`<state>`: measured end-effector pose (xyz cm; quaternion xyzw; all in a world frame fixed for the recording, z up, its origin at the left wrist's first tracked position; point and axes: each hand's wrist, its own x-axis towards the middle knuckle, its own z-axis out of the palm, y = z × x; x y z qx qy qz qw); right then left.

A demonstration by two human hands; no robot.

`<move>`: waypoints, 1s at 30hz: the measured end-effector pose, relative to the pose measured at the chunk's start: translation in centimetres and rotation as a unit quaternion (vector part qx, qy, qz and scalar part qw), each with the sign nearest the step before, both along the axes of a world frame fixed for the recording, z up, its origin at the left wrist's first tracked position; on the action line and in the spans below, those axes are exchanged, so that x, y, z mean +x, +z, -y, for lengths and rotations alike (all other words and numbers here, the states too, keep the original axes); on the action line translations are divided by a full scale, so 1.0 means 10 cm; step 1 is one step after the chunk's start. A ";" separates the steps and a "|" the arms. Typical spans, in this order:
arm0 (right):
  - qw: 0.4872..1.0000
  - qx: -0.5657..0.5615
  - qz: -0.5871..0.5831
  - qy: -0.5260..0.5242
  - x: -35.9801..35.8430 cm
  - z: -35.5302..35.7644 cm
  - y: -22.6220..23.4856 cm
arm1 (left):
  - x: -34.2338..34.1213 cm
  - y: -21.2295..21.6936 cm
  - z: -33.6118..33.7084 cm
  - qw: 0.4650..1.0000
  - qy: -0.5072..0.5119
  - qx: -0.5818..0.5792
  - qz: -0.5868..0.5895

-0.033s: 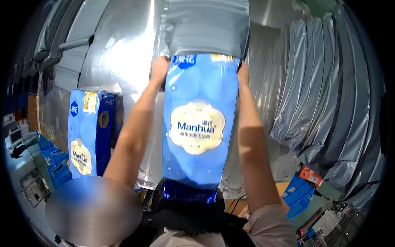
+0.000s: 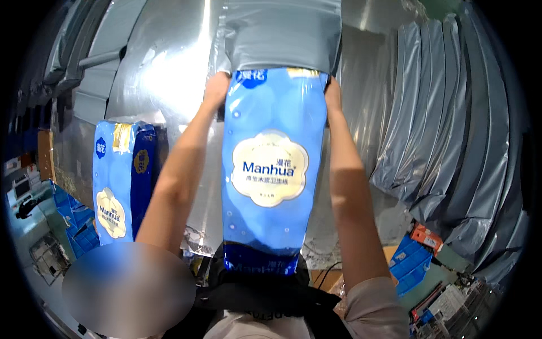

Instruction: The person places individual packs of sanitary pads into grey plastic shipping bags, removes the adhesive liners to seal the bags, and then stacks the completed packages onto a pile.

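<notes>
A blue plastic-wrapped tissue pack with a cream flower-shaped label lies lengthwise in front of me, its near end close to my body. Its far end is inside the mouth of a grey plastic bag. At the left corner of that mouth is my left hand, closed on the bag's edge beside the pack. My right hand grips the opposite corner the same way. Most fingers of both hands are hidden behind the bag and pack.
A second blue tissue pack stands at the left on the shiny metal table. Grey plastic bags lie overlapped along the right, with more grey bags at the far left. Blue crates sit below the table's edge.
The tissue pack and the bag's mouth have shifted slightly away from me, with both hands moving along. The grip looks the same.
</notes>
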<state>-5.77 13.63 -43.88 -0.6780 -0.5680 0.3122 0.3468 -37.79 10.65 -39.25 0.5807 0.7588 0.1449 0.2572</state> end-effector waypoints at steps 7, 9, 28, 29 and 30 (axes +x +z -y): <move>0.930 -0.104 0.319 0.153 -0.13 1.13 0.87 | -0.22 0.19 0.82 0.969 -0.159 -0.099 0.159; 0.922 -0.127 0.321 0.177 -0.06 1.68 0.96 | -0.06 0.49 1.34 0.955 -0.160 -0.198 0.152; 0.927 -0.325 -0.062 0.178 -0.59 4.52 2.32 | 0.73 1.21 4.33 0.806 -0.099 -0.277 0.514; 0.943 -0.274 0.045 0.182 -0.46 4.51 2.02 | 0.76 1.19 4.33 0.840 -0.075 -0.270 0.465; 0.944 -0.232 0.152 0.180 -0.23 4.63 1.54 | 0.80 1.16 4.42 0.866 -0.047 -0.274 0.416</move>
